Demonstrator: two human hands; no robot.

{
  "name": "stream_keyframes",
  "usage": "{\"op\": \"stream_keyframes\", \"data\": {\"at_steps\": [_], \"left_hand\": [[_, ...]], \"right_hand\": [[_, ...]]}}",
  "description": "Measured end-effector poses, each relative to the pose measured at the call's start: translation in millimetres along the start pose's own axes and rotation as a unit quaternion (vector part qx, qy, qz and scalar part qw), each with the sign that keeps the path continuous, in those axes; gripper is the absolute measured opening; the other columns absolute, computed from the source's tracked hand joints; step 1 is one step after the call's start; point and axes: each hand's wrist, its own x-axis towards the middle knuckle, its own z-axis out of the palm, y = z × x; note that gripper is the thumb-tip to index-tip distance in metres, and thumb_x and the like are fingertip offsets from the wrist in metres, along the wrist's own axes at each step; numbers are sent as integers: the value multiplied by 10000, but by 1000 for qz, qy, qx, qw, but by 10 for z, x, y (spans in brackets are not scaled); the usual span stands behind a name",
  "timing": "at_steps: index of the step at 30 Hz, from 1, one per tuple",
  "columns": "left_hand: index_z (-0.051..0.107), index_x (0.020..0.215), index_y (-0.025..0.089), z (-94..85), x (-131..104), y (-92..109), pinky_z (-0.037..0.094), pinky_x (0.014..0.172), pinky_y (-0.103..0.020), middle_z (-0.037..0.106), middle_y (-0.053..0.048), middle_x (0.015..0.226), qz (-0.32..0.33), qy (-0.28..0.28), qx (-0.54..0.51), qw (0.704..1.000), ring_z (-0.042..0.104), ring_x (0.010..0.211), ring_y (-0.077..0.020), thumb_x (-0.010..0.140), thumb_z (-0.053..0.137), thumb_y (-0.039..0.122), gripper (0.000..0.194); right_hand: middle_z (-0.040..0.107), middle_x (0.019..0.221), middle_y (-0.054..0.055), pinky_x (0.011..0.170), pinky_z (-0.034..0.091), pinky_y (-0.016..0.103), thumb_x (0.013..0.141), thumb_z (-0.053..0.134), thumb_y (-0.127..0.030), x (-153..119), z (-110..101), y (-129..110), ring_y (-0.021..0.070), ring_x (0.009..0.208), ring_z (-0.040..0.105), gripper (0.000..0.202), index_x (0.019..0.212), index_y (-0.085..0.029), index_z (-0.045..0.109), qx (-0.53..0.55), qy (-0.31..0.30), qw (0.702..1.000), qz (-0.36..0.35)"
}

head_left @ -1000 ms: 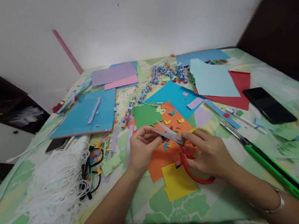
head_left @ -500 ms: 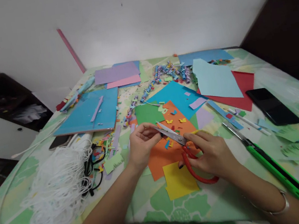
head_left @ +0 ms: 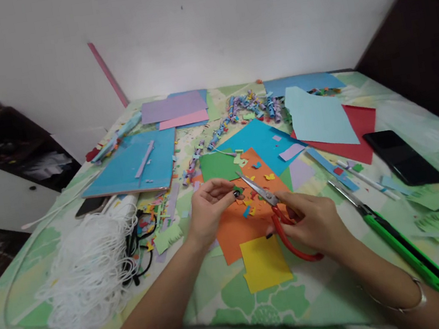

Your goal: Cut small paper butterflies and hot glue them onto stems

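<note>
My right hand grips a pair of scissors with red handles, and its blades are nearly together, pointing up and to the left. Between the thumb and fingers of my left hand is a small piece of green paper, mostly covered by the fingertips. The scissor tips are close to this piece but apart from it. Below both hands lies an orange sheet, scattered with tiny cut-outs, among them a yellow butterfly shape. A yellow square of paper overlaps the orange sheet's near edge.
A green box cutter, its blade out, and a black phone lie at the right. White string is heaped at the left near a blue folder. Curled paper strips and coloured sheets fill the back.
The scissors have moved away from my left fingers, and their blades have come closer together. My left hand has stayed almost in place, with the green paper now showing at its fingertips.
</note>
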Motion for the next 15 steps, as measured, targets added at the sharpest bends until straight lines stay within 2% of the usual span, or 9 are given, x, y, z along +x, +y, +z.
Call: {"op": "stream_keyframes", "data": {"at_steps": [4, 8, 15], "left_hand": [[671, 760, 146, 28, -2, 22, 527, 694, -257, 684, -13, 717, -15, 10, -22, 1000, 646, 648, -124, 605, 787, 189, 198], [687, 754, 152, 53, -13, 8, 524, 691, -243, 687, -11, 740, -19, -6, -46, 999, 640, 671, -116, 615, 772, 161, 164], [685, 785, 162, 60, -27, -36, 525, 695, -250, 691, -6, 747, -3, -25, -44, 999, 649, 675, -124, 645, 755, 145, 157]], "right_hand": [[687, 776, 53, 540, 426, 256, 704, 672, -438, 21, -26, -38, 160, 611, 604, 448, 1054, -159, 649, 28, -40, 998, 45], [678, 897, 94, 616, 463, 291, 680, 683, -441, -13, 8, -62, 216, 753, 641, 505, 1092, -156, 620, 8, -75, 997, 28], [664, 874, 87, 621, 468, 300, 674, 682, -403, -33, 58, -56, 227, 763, 641, 498, 1099, -152, 614, -5, -71, 997, 21]]}}
